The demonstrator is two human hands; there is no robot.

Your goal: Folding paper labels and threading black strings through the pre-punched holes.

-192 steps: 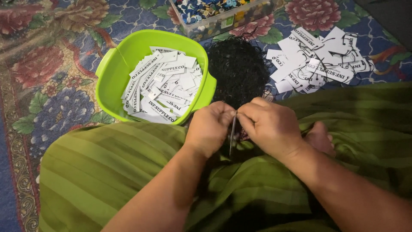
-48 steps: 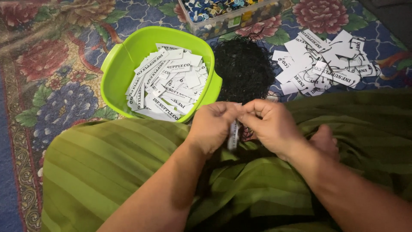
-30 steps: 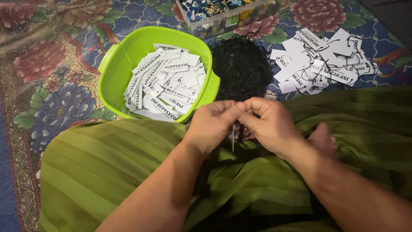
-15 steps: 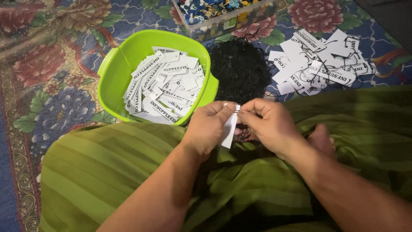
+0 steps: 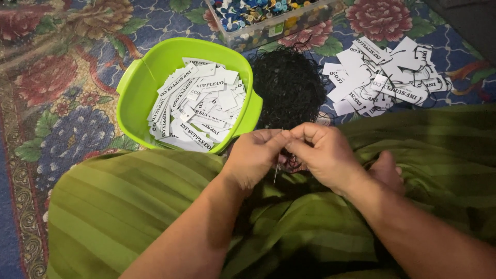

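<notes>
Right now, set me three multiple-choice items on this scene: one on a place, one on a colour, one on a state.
1. Where is the tub from the black string pile?
A. to its left
B. to its right
C. on top of it

2. What colour is the tub?
A. red
B. lime green
C. white

3. How do the left hand and right hand stand?
A. flat on the rug
B. fingertips pinched together on a thin tag
C. inside the tub

Answers:
1 A: the tub sits left of the pile in the picture.
2 B: its wall is bright green.
3 B: both hands meet over the lap, with a thin strip hanging between them.
</notes>
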